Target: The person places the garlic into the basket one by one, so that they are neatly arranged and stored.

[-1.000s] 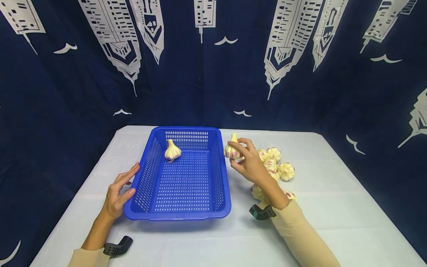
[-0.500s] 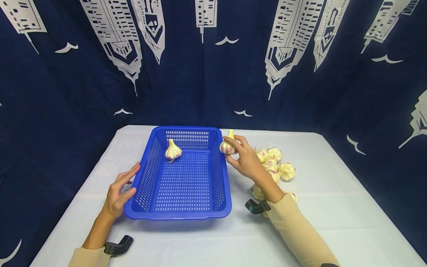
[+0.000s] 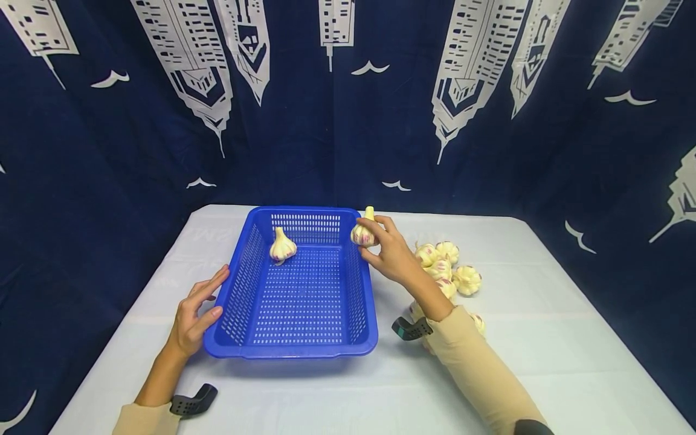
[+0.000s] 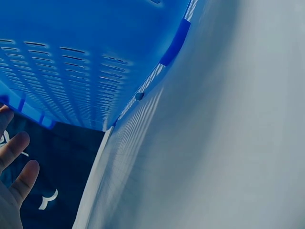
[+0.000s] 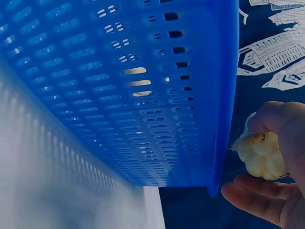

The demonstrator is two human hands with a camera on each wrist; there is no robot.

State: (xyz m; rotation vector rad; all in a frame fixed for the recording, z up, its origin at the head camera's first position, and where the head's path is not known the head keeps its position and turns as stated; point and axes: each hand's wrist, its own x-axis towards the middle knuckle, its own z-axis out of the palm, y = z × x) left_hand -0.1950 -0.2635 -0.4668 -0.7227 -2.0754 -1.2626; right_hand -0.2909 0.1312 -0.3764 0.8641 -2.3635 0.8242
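A garlic bulb [image 3: 363,234] with its stem pointing up is pinched between the thumb and fingers of my right hand [image 3: 393,251], over the right rim of a blue plastic basket [image 3: 304,351]. In the right wrist view the same garlic bulb [image 5: 262,155] shows its roots, beside the basket's outer wall [image 5: 143,109]. My left hand [image 3: 191,317] rests with fairly straight fingers against the basket's left rim. Another garlic bulb [image 3: 283,246] sits inside the basket toward the back left.
Several garlic bulbs [image 3: 466,280] lie in a pile on the white-covered table [image 3: 533,338], right of the basket; my right forearm hides part of the pile. A dark blue printed curtain [image 3: 326,133] hangs behind the table.
My right hand has carried its garlic bulb left and slightly away from me, from beside the basket to over its right rim. The left hand and the basket have stayed in place.
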